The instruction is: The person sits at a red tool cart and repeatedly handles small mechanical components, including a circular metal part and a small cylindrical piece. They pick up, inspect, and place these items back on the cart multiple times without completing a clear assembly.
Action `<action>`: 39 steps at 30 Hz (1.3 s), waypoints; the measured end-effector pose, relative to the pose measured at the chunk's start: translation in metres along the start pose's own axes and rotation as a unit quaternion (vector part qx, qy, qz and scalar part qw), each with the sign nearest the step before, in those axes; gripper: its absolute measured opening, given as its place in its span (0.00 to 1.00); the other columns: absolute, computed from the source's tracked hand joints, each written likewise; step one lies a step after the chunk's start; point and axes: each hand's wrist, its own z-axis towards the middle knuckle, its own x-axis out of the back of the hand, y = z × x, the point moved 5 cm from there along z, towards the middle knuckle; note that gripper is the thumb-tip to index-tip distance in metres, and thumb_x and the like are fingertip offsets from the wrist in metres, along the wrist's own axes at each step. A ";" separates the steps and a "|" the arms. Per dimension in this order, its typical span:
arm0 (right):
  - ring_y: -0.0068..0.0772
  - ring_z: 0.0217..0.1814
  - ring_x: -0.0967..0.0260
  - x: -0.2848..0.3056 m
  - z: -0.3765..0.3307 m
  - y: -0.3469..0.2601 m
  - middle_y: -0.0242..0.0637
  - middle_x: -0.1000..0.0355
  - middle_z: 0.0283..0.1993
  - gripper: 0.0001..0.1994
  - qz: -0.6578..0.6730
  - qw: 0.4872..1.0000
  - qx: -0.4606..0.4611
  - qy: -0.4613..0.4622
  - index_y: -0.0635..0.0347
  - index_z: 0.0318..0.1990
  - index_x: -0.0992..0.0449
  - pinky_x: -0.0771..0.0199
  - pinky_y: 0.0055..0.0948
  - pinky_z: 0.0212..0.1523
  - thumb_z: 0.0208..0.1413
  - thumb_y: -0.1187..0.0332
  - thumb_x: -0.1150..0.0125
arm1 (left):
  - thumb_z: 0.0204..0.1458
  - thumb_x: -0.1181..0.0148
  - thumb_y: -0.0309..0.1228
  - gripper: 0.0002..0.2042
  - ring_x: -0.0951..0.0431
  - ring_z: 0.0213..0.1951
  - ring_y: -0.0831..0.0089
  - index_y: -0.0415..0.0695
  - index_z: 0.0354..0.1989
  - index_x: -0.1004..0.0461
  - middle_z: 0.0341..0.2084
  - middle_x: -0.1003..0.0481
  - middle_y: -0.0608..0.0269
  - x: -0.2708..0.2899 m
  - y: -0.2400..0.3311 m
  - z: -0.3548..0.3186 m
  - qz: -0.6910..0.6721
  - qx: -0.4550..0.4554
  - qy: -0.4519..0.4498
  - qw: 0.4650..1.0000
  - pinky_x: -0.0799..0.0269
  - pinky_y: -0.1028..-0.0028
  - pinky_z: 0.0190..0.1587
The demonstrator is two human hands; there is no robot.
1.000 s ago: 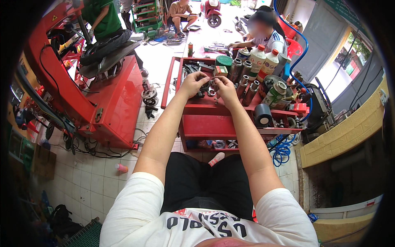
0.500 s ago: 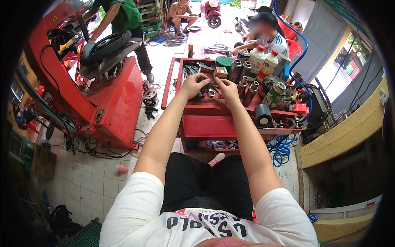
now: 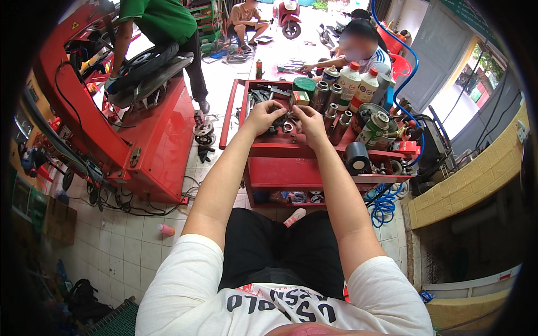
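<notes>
Over the top tray of a red tool cart, both arms reach forward with the fingertips close to each other. My left hand is closed in a pinch, its fingers curled toward the right one. My right hand also pinches, thumb and fingertips together. Whatever small dark thing lies between the fingertips is too small to name. Under and around them are loose metal tools and parts, including a ring-shaped metal piece. Just beyond the right hand stand a small box, a green-lidded tub and several metal cylinders.
White bottles with red caps and a spray can stand on the cart's right side. A red machine carrying a wheel is at left, where a person in green works. Coiled blue hose hangs at right. Another person sits beyond the cart.
My hands stay almost in place, still pinching. The person in green has leaned over the wheel, hand lower. The seated person beyond the cart has stretched an arm to the left.
</notes>
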 end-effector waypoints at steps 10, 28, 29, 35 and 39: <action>0.13 0.29 0.29 0.002 0.002 -0.002 0.30 0.20 0.38 0.13 -0.020 0.997 0.072 0.001 0.62 0.48 0.22 0.35 0.16 0.24 0.60 0.67 0.28 | 0.61 0.32 0.34 0.12 0.19 0.37 0.79 0.37 0.44 0.19 0.35 0.18 0.63 -0.002 0.002 0.001 -0.013 -0.021 -0.005 1.000 0.23 0.77 0.42; 0.13 0.21 0.33 0.000 0.003 -0.002 0.32 0.23 0.36 0.17 0.006 0.996 0.091 -0.005 0.64 0.52 0.26 0.38 0.14 0.18 0.61 0.66 0.29 | 0.59 0.31 0.36 0.12 0.19 0.36 0.78 0.39 0.42 0.18 0.33 0.17 0.62 0.002 0.002 0.000 0.020 -0.019 0.011 1.000 0.24 0.75 0.41; 0.13 0.22 0.33 -0.001 0.002 -0.004 0.32 0.22 0.36 0.16 0.005 0.996 0.084 -0.002 0.64 0.52 0.26 0.38 0.15 0.18 0.62 0.66 0.30 | 0.59 0.31 0.36 0.12 0.19 0.35 0.78 0.39 0.41 0.18 0.33 0.17 0.62 0.002 0.003 -0.001 0.016 -0.018 0.013 1.000 0.24 0.75 0.41; 0.16 0.22 0.32 0.002 0.006 0.003 0.35 0.22 0.40 0.14 -0.051 0.998 0.028 0.004 0.64 0.53 0.26 0.35 0.18 0.19 0.66 0.66 0.34 | 0.57 0.30 0.37 0.12 0.19 0.35 0.77 0.39 0.41 0.17 0.32 0.17 0.62 -0.001 0.013 -0.004 0.060 -0.021 0.021 0.998 0.24 0.75 0.41; 0.17 0.25 0.29 -0.004 0.003 0.001 0.36 0.23 0.41 0.13 -0.058 0.995 0.073 -0.019 0.64 0.54 0.27 0.32 0.19 0.20 0.67 0.69 0.37 | 0.57 0.30 0.37 0.12 0.19 0.35 0.77 0.39 0.41 0.17 0.32 0.16 0.62 0.001 0.008 -0.002 0.031 -0.027 0.022 0.999 0.23 0.74 0.41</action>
